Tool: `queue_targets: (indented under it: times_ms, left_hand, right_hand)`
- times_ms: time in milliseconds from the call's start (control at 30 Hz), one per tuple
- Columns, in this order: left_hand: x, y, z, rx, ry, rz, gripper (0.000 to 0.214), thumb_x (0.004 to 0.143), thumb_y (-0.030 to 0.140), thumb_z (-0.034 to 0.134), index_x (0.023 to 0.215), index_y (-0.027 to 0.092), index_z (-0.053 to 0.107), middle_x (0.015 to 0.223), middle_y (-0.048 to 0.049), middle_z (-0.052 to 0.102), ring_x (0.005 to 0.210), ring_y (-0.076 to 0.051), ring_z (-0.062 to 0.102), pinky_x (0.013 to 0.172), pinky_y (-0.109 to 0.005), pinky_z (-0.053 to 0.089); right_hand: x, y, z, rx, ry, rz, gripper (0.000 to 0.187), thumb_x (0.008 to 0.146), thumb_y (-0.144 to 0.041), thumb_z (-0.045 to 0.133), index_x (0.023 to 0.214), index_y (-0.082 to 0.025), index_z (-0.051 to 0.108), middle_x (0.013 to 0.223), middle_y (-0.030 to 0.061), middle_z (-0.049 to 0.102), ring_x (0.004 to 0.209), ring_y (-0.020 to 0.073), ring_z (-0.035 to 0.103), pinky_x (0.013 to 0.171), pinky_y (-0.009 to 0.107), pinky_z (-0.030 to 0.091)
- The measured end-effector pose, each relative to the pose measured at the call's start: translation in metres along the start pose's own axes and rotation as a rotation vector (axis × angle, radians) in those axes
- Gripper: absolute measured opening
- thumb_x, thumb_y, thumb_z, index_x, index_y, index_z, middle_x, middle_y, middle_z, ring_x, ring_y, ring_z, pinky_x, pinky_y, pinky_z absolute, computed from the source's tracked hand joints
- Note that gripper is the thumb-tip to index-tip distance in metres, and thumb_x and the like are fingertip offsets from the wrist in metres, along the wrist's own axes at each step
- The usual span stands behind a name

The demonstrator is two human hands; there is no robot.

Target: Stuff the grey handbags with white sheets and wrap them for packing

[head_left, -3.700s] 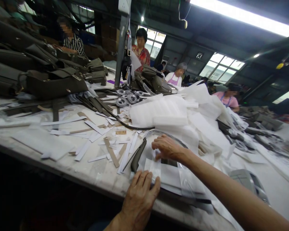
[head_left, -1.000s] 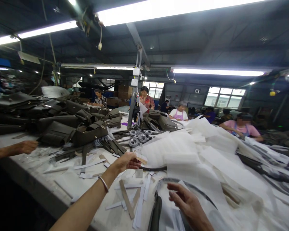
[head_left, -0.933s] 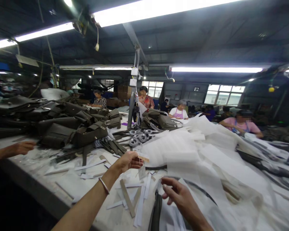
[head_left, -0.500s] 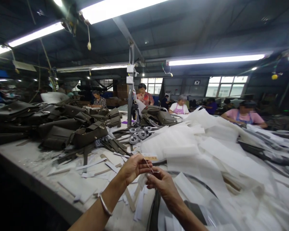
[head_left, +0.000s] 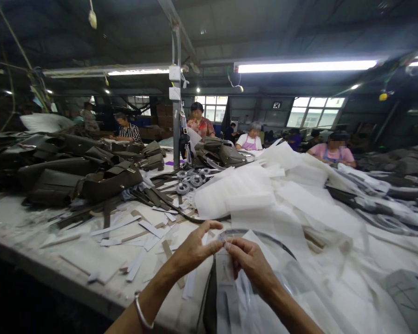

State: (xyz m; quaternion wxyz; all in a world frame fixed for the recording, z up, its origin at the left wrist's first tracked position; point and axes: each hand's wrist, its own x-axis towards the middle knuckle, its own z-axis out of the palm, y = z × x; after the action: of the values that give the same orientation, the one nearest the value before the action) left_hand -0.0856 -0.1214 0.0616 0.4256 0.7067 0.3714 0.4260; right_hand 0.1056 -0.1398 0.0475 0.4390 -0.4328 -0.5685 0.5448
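Nearest, a dark olive, leathery-looking piece (head_left: 210, 304) sits just L of a pale translucent strip (head_left: 225, 276), whose long axis runs from the pinch down twd the near side, both hands abt equally close to its far end. R hand (head_left: 249, 255) pinches that end, thumb agst index; L hand's (head_left: 195, 246) thumb meets it there, index lifted apart, can't tell if L grips anything. Beyond: heaped thin white sheets (head_left: 251, 197), then a co-worker in pink top (head_left: 320, 150) w/ blue straps.

Left hand (head_left: 194, 247) has shifted from above the scattered strips (head_left: 151, 228) towards the table's (head_left: 7, 221) near edge, forefinger and thumb parted; right hand (head_left: 250, 258), open a second ago, now pinches a small pale item (head_left: 225, 245).
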Motion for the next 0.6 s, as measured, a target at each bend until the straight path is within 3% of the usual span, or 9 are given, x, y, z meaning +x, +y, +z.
queue_targets:
  times_ms: [67, 167, 333, 433, 500, 600]
  left_hand:
    - [0.002, 0.002, 0.014, -0.051, -0.196, 0.029, 0.037, 0.082, 0.037, 0.069, 0.115, 0.020, 0.062, 0.113, -0.0056, 0.066, 0.109, -0.023, 0.059, 0.099, -0.035, 0.041]
    - [0.005, -0.003, 0.028, -0.194, -0.325, -0.002, 0.023, 0.081, 0.030, 0.067, 0.099, 0.016, 0.065, 0.092, -0.0029, 0.068, 0.090, -0.019, 0.062, 0.085, -0.030, 0.046]
    - [0.003, -0.020, 0.026, -0.059, -0.289, -0.124, 0.017, 0.070, 0.013, 0.062, 0.086, 0.015, 0.069, 0.080, 0.0011, 0.066, 0.077, -0.014, 0.057, 0.073, -0.025, 0.043]
    - [0.000, -0.020, 0.019, -0.039, -0.289, -0.147, 0.020, 0.067, 0.012, 0.062, 0.085, 0.016, 0.069, 0.081, 0.0007, 0.067, 0.079, -0.015, 0.059, 0.077, -0.026, 0.045]
    - [-0.001, -0.014, 0.017, -0.089, -0.306, -0.142, 0.028, 0.066, 0.013, 0.066, 0.094, 0.018, 0.069, 0.089, 0.0000, 0.068, 0.085, -0.016, 0.061, 0.082, -0.028, 0.047]
    - [-0.001, 0.001, 0.020, -0.122, -0.314, -0.075, 0.037, 0.067, 0.020, 0.072, 0.104, 0.021, 0.068, 0.105, -0.0019, 0.068, 0.095, -0.020, 0.060, 0.088, -0.031, 0.047]
  right_hand:
    - [-0.002, -0.005, -0.003, -0.031, 0.013, 0.002, 0.049, 0.075, -0.061, 0.067, 0.083, -0.013, 0.068, 0.044, -0.0057, 0.051, 0.035, 0.0097, 0.047, 0.036, 0.021, 0.039]
    - [-0.004, -0.010, -0.009, -0.074, 0.007, 0.048, 0.051, 0.073, -0.064, 0.068, 0.081, -0.014, 0.067, 0.046, -0.0047, 0.053, 0.035, 0.0091, 0.045, 0.035, 0.021, 0.036]
    - [-0.006, -0.014, -0.028, -0.095, 0.026, 0.087, 0.048, 0.070, -0.061, 0.073, 0.065, -0.017, 0.056, 0.053, -0.0050, 0.051, 0.040, 0.0062, 0.041, 0.039, 0.020, 0.029]
    - [-0.009, -0.015, -0.037, -0.009, -0.031, 0.124, 0.044, 0.074, -0.057, 0.073, 0.065, -0.018, 0.054, 0.053, -0.0064, 0.047, 0.043, 0.0068, 0.038, 0.043, 0.021, 0.030]
    - [-0.012, -0.016, -0.038, -0.050, -0.042, 0.069, 0.042, 0.075, -0.054, 0.074, 0.064, -0.018, 0.057, 0.061, -0.0025, 0.054, 0.054, 0.0104, 0.047, 0.054, 0.023, 0.039]
    - [-0.015, -0.024, -0.031, -0.220, 0.005, -0.080, 0.040, 0.075, -0.053, 0.074, 0.061, -0.019, 0.060, 0.097, 0.0075, 0.067, 0.092, 0.0230, 0.060, 0.085, 0.034, 0.046]
